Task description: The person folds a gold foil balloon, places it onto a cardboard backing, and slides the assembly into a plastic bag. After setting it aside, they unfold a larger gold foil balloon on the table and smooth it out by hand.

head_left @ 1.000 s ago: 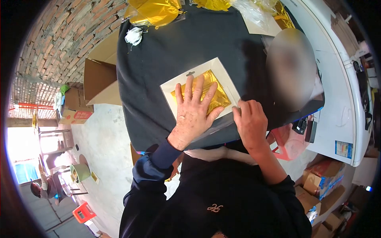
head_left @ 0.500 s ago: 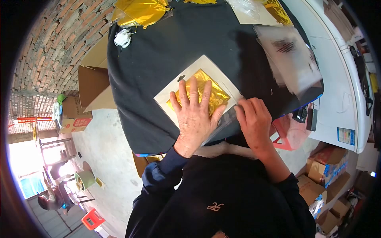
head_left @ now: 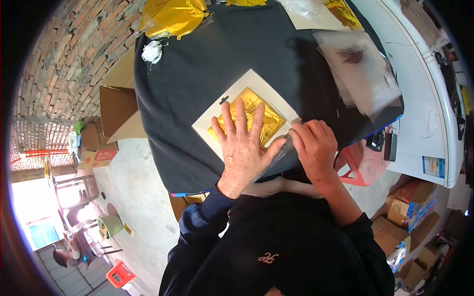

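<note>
While left hand point(head_left: 243, 148) lies flat, fingers spread, on gold foil packet point(head_left: 249, 118) | right hand point(head_left: 312, 148) fingers pinch packet's near edge — black table point(head_left: 197, 64) bare beyond.

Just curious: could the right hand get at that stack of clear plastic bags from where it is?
Probably yes: the right hand is at the card's corner, and only bare black tabletop lies between it and the clear plastic bags.

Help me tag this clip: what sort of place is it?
Probably a small packing workshop: bare brick wall, cardboard boxes on the floor, clear bags and gold foil on a black-covered table.

Head view, steeply down, close
</note>
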Demonstrator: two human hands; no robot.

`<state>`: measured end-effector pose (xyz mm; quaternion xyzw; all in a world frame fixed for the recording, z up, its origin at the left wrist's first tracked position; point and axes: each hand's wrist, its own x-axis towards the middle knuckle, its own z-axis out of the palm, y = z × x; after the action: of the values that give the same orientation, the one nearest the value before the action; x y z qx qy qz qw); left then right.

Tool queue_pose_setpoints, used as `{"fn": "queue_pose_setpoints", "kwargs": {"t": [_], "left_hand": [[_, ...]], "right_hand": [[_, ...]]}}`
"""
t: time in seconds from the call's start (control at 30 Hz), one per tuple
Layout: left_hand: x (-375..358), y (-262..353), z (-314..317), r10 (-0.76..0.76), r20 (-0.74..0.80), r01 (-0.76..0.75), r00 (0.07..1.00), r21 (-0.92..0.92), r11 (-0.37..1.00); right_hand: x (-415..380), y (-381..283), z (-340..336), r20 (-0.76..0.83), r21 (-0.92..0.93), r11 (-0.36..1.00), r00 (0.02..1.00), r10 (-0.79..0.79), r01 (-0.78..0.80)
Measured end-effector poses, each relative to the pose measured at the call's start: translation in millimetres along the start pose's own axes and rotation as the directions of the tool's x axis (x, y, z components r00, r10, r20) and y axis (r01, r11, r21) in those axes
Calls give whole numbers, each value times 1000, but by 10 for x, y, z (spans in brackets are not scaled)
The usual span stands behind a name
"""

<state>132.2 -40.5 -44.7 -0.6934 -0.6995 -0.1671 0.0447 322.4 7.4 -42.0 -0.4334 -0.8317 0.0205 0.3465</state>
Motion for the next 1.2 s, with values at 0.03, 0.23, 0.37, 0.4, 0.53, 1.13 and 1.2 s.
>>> {"fn": "queue_pose_setpoints", "kwargs": {"t": [0.03,0.23,0.37,0.4,0.53,1.13,1.2], "left_hand": [[2,4,2,-1,-3,1,1000,2,1000],[-8,6,-13,-1,12,1,1000,20,1000],[-9,9,-10,-4,2,4,1000,-3,1000],[-4,10,-12,-6,4,6,1000,-4,1000],[-9,1,-2,-5,23,5,1000,-1,1000],[-21,16,-114,125,-5,-125,992,-94,988],[-34,22,-77,127,-14,-127,992,-90,988]], "right_hand": [[7,2,1,-2,8,1000,1000,-3,3],[29,11,90,-54,-111,993,998,-41,35],[51,-23,79,-8,-188,982,1000,-29,27],[56,-36,59,8,-192,981,1000,-12,13],[48,-70,16,41,-227,974,999,29,-19],[17,-65,-90,136,-160,982,983,120,-98],[35,-56,-78,95,-80,994,992,88,-81]]}}
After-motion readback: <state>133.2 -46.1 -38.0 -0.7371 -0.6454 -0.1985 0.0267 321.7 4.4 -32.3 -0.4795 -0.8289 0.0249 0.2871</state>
